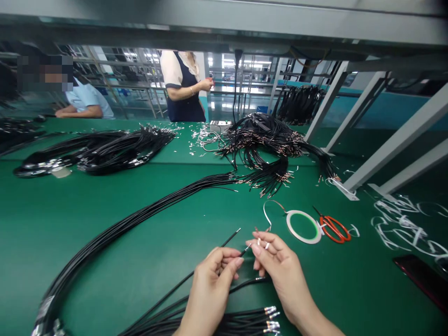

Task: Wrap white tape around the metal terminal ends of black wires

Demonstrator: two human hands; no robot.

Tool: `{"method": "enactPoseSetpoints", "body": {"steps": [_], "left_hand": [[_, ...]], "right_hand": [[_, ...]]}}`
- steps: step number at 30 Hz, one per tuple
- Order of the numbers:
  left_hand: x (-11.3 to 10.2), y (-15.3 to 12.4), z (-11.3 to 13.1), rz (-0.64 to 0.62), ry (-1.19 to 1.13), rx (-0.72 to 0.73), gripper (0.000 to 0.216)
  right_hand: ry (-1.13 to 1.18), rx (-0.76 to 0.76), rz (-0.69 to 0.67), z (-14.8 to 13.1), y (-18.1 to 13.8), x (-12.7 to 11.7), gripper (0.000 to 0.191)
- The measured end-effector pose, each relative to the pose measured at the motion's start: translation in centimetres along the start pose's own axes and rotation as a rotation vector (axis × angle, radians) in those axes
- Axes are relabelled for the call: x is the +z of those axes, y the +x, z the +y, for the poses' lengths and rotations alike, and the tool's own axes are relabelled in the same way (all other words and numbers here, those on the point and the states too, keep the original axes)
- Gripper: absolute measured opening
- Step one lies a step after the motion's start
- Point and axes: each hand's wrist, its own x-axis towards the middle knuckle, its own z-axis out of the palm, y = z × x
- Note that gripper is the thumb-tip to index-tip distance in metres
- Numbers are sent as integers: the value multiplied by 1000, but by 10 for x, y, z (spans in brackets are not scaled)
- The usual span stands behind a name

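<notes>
My left hand (213, 275) pinches the end of a thin black wire (182, 283) that runs back toward the lower left. My right hand (276, 268) is closed just beside it, fingertips pinching small metal terminals (261, 239) at the wire's stripped tip. A second black wire (229, 238) lies on the green table (105, 214) just past my left fingers. A long bundle of black wires (115, 228) curves from the lower left up to the centre. More wires with metal ends (259, 319) lie under my wrists.
A white tape roll (304, 226) and orange-handled scissors (334, 227) lie right of my hands. Piles of black wires (266, 140) cover the far table. A dark phone (422, 277) sits at the right edge. Grey frame struts (395, 140) slant at right. Two people stand or sit behind the table.
</notes>
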Motion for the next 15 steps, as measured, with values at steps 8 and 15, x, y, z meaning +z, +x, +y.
{"method": "enactPoseSetpoints", "body": {"steps": [8,15], "left_hand": [[1,-5,0,-5,148,138,11],[-1,-6,0,-60,305,365,36]], "right_hand": [[24,-35,-76,12,0,1,34],[-115,-77,61,2,-7,-6,26]]}}
